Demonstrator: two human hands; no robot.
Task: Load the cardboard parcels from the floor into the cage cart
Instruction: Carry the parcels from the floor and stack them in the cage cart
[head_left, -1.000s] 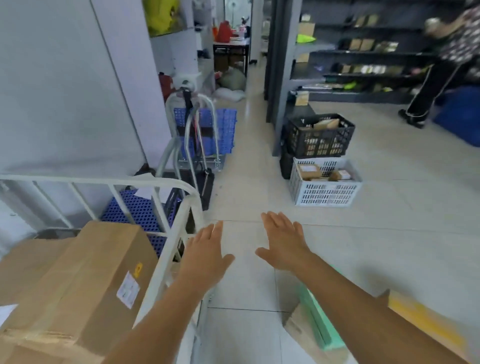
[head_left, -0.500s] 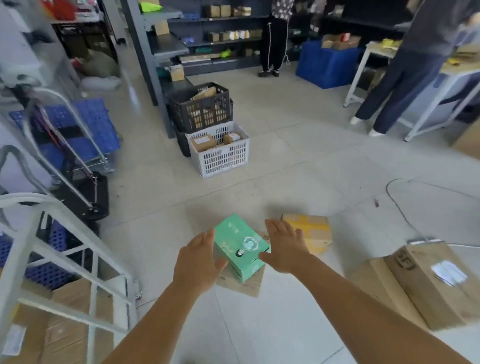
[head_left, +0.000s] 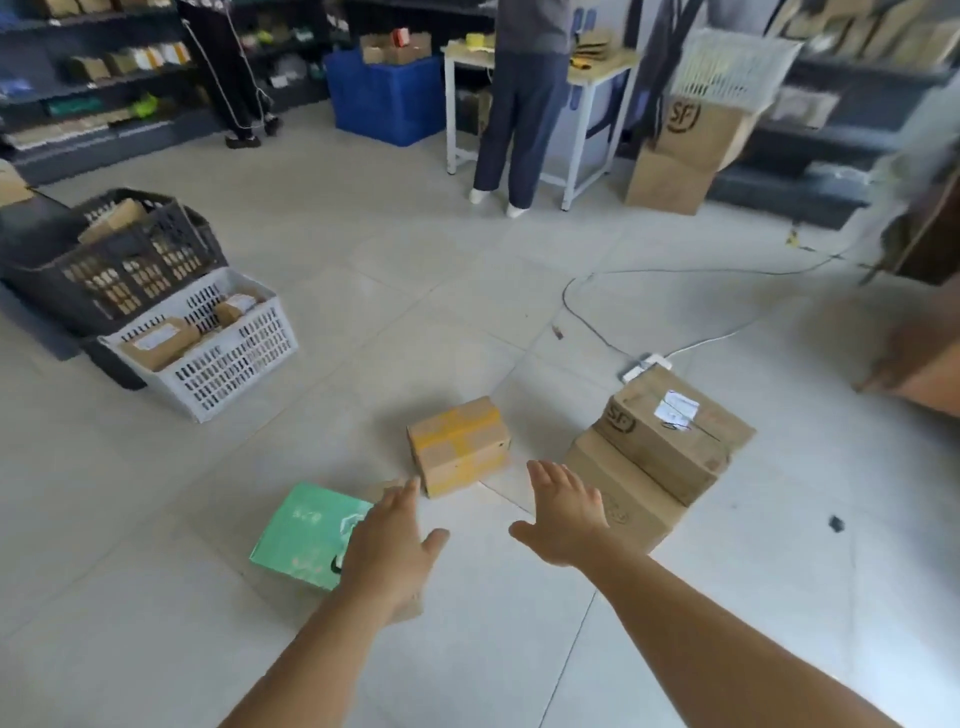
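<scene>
Left hand (head_left: 387, 551): stretched out over the floor, fingers straight and spread, holding nothing, in front of the green box (head_left: 306, 535).
Right hand (head_left: 563, 512): likewise flat and empty, reaching forward.
Yellow-taped parcel (head_left: 458, 444): on the floor (head_left: 415, 291), just beyond and between both hands.
SF parcel (head_left: 670, 439): stacked on a larger carton (head_left: 618, 499), right of the hands.
White crate (head_left: 208, 345): far left, holding small parcels.

2 bare forearms are seen entering from the lower edge. No sleeve, glove, watch or ring is seen on either. The left hand (head_left: 387, 551) and the right hand (head_left: 563, 519) are uncovered, each seen from the back. Slight motion blur is noted on the fingertips.
</scene>
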